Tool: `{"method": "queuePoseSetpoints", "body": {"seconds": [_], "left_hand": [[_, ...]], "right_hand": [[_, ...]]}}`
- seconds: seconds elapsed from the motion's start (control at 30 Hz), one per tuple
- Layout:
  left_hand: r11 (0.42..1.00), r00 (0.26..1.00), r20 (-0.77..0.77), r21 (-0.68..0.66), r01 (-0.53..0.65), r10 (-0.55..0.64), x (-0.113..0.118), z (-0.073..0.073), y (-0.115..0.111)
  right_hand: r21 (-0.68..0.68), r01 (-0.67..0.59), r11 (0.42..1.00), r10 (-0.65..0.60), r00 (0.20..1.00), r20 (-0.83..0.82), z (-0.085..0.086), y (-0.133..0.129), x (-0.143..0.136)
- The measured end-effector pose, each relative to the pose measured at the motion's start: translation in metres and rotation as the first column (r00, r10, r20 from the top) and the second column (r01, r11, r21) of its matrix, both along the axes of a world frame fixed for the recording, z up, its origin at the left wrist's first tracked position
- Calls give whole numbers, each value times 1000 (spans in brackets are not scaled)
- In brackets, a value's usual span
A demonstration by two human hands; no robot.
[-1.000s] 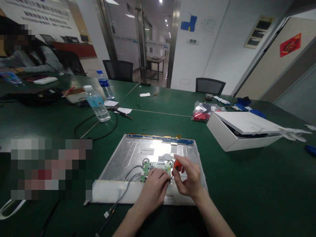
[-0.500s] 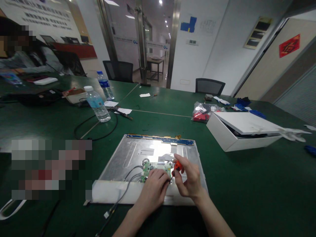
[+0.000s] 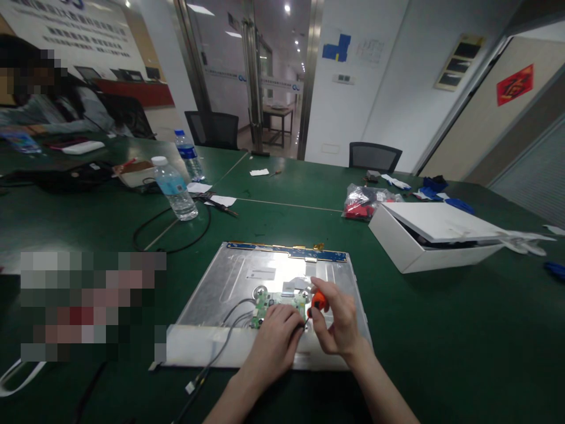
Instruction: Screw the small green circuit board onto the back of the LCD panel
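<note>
A flat metal panel [image 3: 207, 294] lies on the green table, with a blue strip board [image 3: 265, 249] along its far edge. Near its middle sits a green circuit board [image 3: 265, 301], with cables [image 3: 229, 335] running off its left side. My right hand [image 3: 338, 315] grips an orange-handled screwdriver [image 3: 319, 301] whose thin shaft slants down to the board's right edge. My left hand [image 3: 278, 335] rests over the board's near edge, fingers together beside the shaft's tip; what they hold, if anything, is hidden.
A white box [image 3: 441, 253] with a tilted lid stands at right, near a plastic bag [image 3: 364, 203] with red items. Two water bottles [image 3: 174, 188] [image 3: 189, 156] and a black cable [image 3: 172, 250] are at left. A person [image 3: 66, 100] sits at far left.
The view has shifted very slightly. The orange handle in my right hand looks a little turned; my left hand stays at the board's edge.
</note>
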State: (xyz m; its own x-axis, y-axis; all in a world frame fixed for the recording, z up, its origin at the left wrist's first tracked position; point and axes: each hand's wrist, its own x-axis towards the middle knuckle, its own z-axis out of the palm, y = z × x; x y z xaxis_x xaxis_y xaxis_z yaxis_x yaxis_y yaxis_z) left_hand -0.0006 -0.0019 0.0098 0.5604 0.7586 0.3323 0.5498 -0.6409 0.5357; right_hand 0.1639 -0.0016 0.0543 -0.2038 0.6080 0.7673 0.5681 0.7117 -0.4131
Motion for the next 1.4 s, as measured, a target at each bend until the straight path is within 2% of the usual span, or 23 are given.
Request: {"method": "queuePoseSetpoints", "body": {"seconds": [0.1,0.3,0.43,0.67,0.77,0.9,1.03,1.13,1.2,1.3,1.4], "left_hand": [[1000,1000,-1,-15,-2,2,0,1,0],[1000,1000,-4,-4,-2,2,0,-1,0],[1000,1000,0,13,-13,13,0,-3,1],[1000,1000,12,-4,-10,10,0,-3,1],[1000,1000,12,-8,-11,11,0,-2,1],[1000,1000,8,-16,-12,13,0,-2,0],[1000,999,33,-6,-14,14,1,-3,0],[1000,999,35,7,-9,9,1,-4,1],[1000,1000,26,11,-10,10,1,-5,2],[1000,1000,12,9,-16,16,1,-7,3],[1000,1000,2,5,-19,19,1,-8,3]], "right_hand": [[-11,-19,1000,19,999,-35,0,0,0],[64,115,991,-115,993,-9,-1,3,-3],[80,132,988,-135,991,26,-2,4,-1],[-35,-32,999,33,999,7,7,-1,5],[-72,-37,997,40,999,36,16,-6,9],[-128,23,992,13,962,274,34,-9,14],[-121,154,981,-64,836,545,53,-5,12],[-146,237,961,-80,737,671,69,-3,7],[-207,250,946,-30,703,711,81,-3,4],[-347,169,922,141,690,710,98,-5,4],[-412,144,900,221,664,714,106,-6,6]]}}
